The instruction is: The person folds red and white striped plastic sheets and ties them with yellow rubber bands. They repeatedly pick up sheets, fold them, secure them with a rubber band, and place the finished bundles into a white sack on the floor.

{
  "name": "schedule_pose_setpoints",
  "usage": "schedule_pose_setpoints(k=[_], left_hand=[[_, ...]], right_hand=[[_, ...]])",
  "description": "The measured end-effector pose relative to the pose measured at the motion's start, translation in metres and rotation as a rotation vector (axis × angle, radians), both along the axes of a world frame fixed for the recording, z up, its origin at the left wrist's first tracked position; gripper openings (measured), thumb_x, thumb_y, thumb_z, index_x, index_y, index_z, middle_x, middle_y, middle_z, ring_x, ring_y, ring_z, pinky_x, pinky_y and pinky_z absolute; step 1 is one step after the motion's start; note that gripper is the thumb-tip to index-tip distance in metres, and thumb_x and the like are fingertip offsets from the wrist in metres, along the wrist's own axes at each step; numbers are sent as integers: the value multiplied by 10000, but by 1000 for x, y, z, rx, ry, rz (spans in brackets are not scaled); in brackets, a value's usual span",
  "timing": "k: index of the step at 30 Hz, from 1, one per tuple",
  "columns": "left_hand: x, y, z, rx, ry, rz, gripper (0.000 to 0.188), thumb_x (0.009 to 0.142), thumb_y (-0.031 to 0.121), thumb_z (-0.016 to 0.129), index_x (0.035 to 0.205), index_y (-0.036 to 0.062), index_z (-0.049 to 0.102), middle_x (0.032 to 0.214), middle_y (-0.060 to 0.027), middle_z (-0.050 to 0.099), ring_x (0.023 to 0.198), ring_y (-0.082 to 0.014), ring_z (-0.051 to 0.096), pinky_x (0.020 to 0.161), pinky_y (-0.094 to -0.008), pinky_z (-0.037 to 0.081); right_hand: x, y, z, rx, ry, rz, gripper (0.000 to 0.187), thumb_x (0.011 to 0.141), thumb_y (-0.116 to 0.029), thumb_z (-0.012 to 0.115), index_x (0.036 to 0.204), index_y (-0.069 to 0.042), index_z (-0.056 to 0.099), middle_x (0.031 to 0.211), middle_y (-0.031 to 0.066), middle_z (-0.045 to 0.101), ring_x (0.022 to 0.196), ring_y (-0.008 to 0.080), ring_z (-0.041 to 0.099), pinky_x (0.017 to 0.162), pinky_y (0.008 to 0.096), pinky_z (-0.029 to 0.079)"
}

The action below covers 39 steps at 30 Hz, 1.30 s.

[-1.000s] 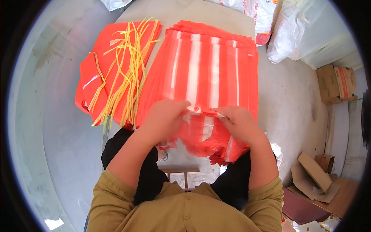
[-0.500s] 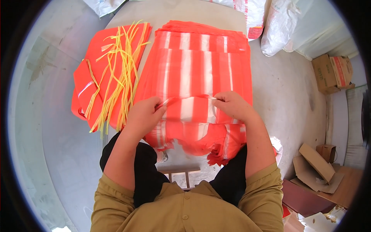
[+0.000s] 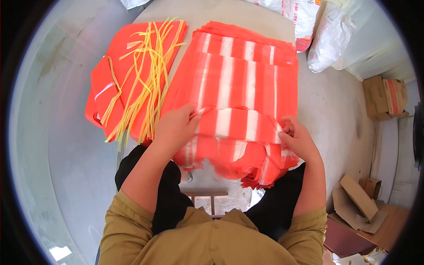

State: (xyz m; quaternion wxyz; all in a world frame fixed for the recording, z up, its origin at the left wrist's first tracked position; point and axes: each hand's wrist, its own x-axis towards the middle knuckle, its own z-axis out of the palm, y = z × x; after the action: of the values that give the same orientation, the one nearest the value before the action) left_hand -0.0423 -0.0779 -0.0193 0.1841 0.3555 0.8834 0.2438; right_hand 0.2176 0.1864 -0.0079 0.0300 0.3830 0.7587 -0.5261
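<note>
A thick stack of thin red plastic sheets with white stripes (image 3: 236, 81) lies in front of me, its near end crumpled and hanging over my lap. My left hand (image 3: 180, 124) pinches the left end of the top layer's near fold. At the right end of that fold, my right hand (image 3: 298, 138) has its fingers curled around the edge of the plastic. To the left lies a flatter pile of plain red plastic bags (image 3: 102, 73), one showing a handle hole. Loose yellow strips (image 3: 152, 84) are strewn across that pile.
White printed sacks (image 3: 304, 22) and a stuffed white bag (image 3: 330, 37) are at the far right. Cardboard boxes (image 3: 385, 98) sit by the right wall. An opened carton (image 3: 360, 207) rests on a brown surface at the lower right. A stool rung (image 3: 205, 193) shows between my legs.
My right hand has slid from the middle of the fold out to its right end. The left hand still pinches the other end. The whole view has shifted slightly.
</note>
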Motion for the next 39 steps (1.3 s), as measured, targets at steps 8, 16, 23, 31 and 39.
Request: schedule_pose_setpoints(k=[8, 16, 23, 31, 39], left_hand=[[0, 0, 6, -59, 64, 67, 281, 952, 264, 719, 1079, 58, 576, 868, -156, 705, 847, -367, 709, 733, -460, 531], [-5, -22, 20, 104, -249, -108, 363, 880, 165, 765, 1196, 65, 617, 940, -167, 697, 885, -344, 691, 792, -407, 540], [0, -25, 17, 146, -75, -211, 476, 797, 88, 789, 1256, 105, 663, 979, -152, 682, 974, -371, 652, 856, -456, 520], [0, -22, 7, 117, 130, -197, 526, 785, -72, 649, 1280, 104, 681, 1065, -155, 661, 1070, -376, 606, 954, -446, 502], [0, -20, 9, 142, 167, -167, 509, 808, -67, 650, 1282, 104, 718, 966, -139, 599, 983, -352, 591, 887, -450, 494]], right_hand=[[7, 2, -11, 138, 26, 99, 136, 1021, -116, 602, 1093, -24, 672, 872, 30, 626, 785, 134, 590, 712, 306, 523], [5, -3, -6, 11, 48, -51, 144, 1018, -119, 616, 1068, -7, 692, 928, 32, 644, 836, 144, 618, 781, 316, 557], [5, -7, 9, 289, 101, 196, 251, 831, -45, 766, 1064, -2, 682, 1097, 72, 595, 1026, 224, 611, 919, 354, 524], [5, -15, 7, 431, 103, 247, 377, 828, -32, 730, 1199, -47, 666, 1234, 99, 562, 1080, 295, 623, 928, 389, 524], [4, -16, 8, 475, 155, 224, 325, 911, 32, 652, 1209, -69, 732, 1191, 97, 588, 1059, 295, 638, 910, 389, 533]])
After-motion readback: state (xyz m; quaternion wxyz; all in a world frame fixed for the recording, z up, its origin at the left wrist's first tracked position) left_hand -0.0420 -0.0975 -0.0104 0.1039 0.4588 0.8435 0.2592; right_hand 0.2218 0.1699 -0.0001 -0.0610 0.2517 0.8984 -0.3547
